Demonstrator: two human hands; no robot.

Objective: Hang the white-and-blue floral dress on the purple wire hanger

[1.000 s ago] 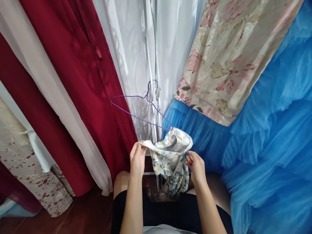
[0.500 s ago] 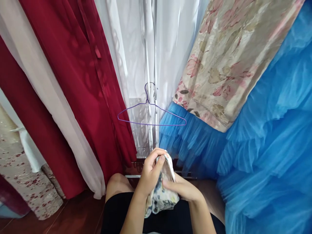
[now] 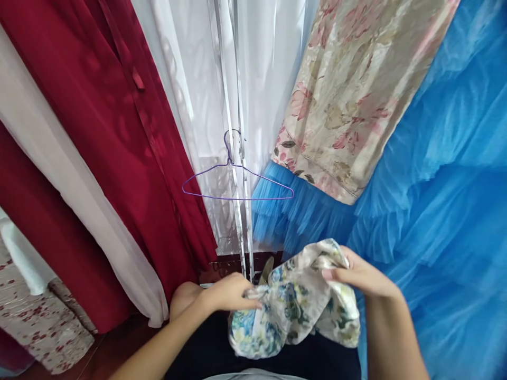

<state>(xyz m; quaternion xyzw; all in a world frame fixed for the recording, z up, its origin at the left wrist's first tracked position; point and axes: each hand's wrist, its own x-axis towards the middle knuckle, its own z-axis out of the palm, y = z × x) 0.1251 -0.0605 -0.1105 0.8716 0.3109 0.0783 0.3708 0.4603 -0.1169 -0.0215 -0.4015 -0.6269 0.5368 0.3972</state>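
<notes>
Your left hand (image 3: pixel 234 292) and right hand (image 3: pixel 358 272) are moving apart, drawing out the floral cloth (image 3: pixel 295 301).
In the head view, both are pinching opposite ends, apparently keeping it extended above your lap (image 3: pixel 328 359); the purple hanger (image 3: pixel 229 160) is hanging beyond.

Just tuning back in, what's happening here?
A person holds a floral cloth over their lap, the left hand gripping one side and the right hand the other. A bare purple hanger hangs ahead of them, between red fabric on the left and blue tulle on the right.
</notes>
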